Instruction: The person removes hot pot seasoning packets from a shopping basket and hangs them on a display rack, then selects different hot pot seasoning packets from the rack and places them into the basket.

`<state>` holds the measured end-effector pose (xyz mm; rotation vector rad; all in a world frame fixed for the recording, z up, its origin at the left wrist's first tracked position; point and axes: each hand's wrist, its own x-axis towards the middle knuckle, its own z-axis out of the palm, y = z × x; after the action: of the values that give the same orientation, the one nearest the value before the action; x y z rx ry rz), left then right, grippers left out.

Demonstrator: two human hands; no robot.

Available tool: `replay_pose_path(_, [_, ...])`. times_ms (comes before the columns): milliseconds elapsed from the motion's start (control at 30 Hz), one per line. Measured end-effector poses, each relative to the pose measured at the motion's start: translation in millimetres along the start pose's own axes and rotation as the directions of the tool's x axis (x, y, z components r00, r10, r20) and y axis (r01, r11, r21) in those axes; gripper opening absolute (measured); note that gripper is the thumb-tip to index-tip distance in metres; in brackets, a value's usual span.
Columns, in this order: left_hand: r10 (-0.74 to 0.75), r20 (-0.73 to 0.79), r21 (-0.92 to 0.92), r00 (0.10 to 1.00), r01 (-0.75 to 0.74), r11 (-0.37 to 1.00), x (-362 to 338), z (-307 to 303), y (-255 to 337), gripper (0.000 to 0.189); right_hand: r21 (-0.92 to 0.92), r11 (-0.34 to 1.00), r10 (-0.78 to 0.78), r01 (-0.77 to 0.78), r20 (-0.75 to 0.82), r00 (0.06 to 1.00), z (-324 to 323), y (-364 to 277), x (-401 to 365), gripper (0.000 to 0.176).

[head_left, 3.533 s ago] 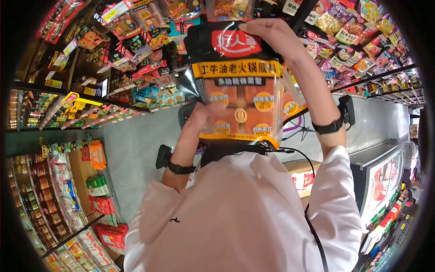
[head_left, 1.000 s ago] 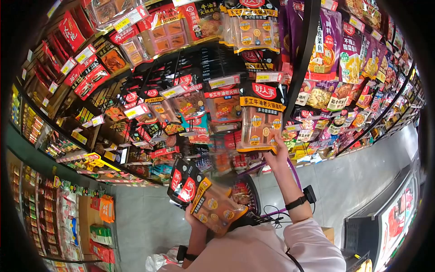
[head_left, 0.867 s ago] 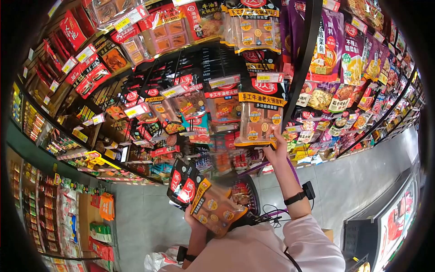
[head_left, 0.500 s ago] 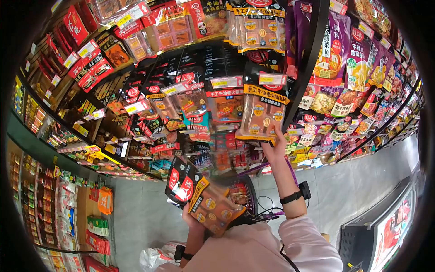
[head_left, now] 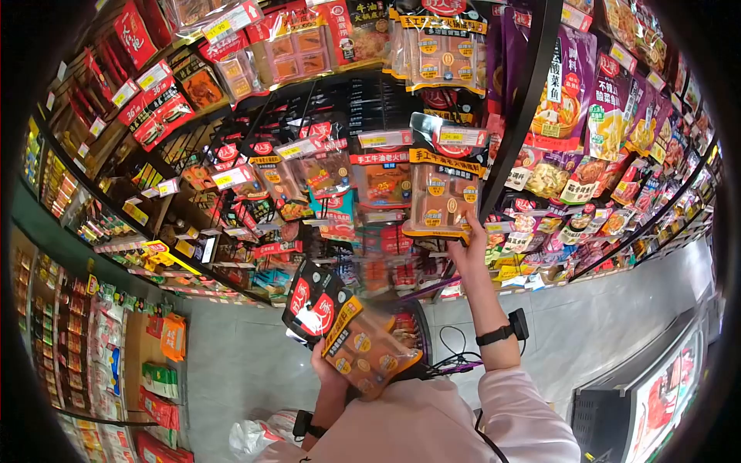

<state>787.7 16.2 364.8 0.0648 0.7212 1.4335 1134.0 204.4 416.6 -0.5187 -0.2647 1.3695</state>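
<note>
In my left hand [head_left: 329,369] is a black-topped packet of hotpot base [head_left: 356,339], tilted, with brown blocks showing through its clear front. The fingers grip its left edge close to my body. Ahead, my right hand [head_left: 469,245] holds the lower right corner of a like hotpot base packet [head_left: 443,197] at the shelf rack. That second packet is upright, and a price tag [head_left: 461,137] covers part of its top. Whether it still hangs on its hook is hidden.
Racks of seasoning packets curve around the front; a dark post [head_left: 525,108] stands right of my reaching hand. Purple pouches [head_left: 567,85] hang beyond it. A dark basket [head_left: 413,328] is below, by my body. A display case [head_left: 648,401] stands at the lower right.
The packet at the rack has shifted slightly left, its top now showing a bright glare. My right hand stays at its corner. The left-hand packet has barely moved.
</note>
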Motion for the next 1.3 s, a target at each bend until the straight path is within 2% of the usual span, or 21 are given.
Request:
replay_pose_path(233, [0.008, -0.015, 0.006, 1.0, -0.008, 1.0, 12, -19, -6, 0.049, -0.049, 0.997, -0.057, 0.053, -0.102, 0.993, 18, -2, 12, 0.046])
replay_pose_path(433, [-0.03, -0.003, -0.037, 1.0, 0.03, 0.999, 2, -10, -4, 0.048, 0.091, 0.985, -0.146, 0.147, -0.015, 0.989, 20, 5, 52, 0.042])
replay_pose_path(567, [0.006, 0.011, -0.01, 1.0, -0.006, 1.0, 2, -9, -4, 0.048, 0.173, 0.953, -0.247, 0.25, -0.038, 0.968, 15, 12, 82, 0.043])
replay_pose_path(600, [0.023, 0.016, 0.005, 1.0, -0.023, 1.0, 2, -9, -3, 0.048, 0.19, 0.95, -0.229, 0.247, -0.114, 0.967, 19, 16, 81, 0.035])
replay_pose_path(700, [0.039, 0.01, 0.035, 0.999, -0.039, 0.999, 3, -13, -2, 0.047, 0.226, 0.965, -0.142, 0.132, 0.028, 0.989, 34, 28, 63, 0.029])
replay_pose_path(733, [0.038, 0.003, 0.045, 0.999, -0.039, 0.998, 3, -13, 0, 0.047, 0.239, 0.971, -0.029, 0.025, 0.013, 1.0, 50, 28, 49, 0.028])
replay_pose_path(867, [0.01, -0.001, 0.01, 1.0, -0.01, 1.0, 2, -11, 3, 0.047, 0.131, 0.991, 0.001, -0.016, 0.115, 0.993, 28, 31, 66, 0.038])
replay_pose_path(967, [0.038, -0.002, -0.007, 0.999, -0.038, 0.999, 6, -14, 1, 0.047, 0.21, 0.973, -0.099, 0.093, 0.015, 0.995, 29, 22, 85, 0.034])
replay_pose_path(1000, [0.044, 0.007, -0.009, 0.999, -0.044, 0.999, 7, -17, 2, 0.047, 0.192, 0.972, -0.132, 0.133, -0.019, 0.991, 38, 17, 85, 0.027])
replay_pose_path(1033, [0.05, 0.016, -0.011, 0.999, -0.05, 0.999, 9, -20, 2, 0.047, 0.185, 0.975, -0.13, 0.124, 0.022, 0.991, 30, 14, 98, 0.027])
replay_pose_path(1100, [0.055, 0.018, -0.028, 0.998, -0.055, 0.998, 13, -28, 1, 0.047, 0.202, 0.972, -0.136, 0.122, 0.055, 0.989, 34, 4, 107, 0.029])
replay_pose_path(1200, [0.075, 0.022, 0.006, 0.997, -0.075, 0.997, 12, -26, 2, 0.051, 0.238, 0.956, -0.182, 0.172, 0.022, 0.983, 46, 1, 134, 0.036])
replay_pose_path(1300, [0.084, 0.021, 0.025, 0.996, -0.085, 0.996, 12, -27, 1, 0.053, 0.215, 0.931, -0.295, 0.295, -0.032, 0.955, 32, 14, 183, 0.048])
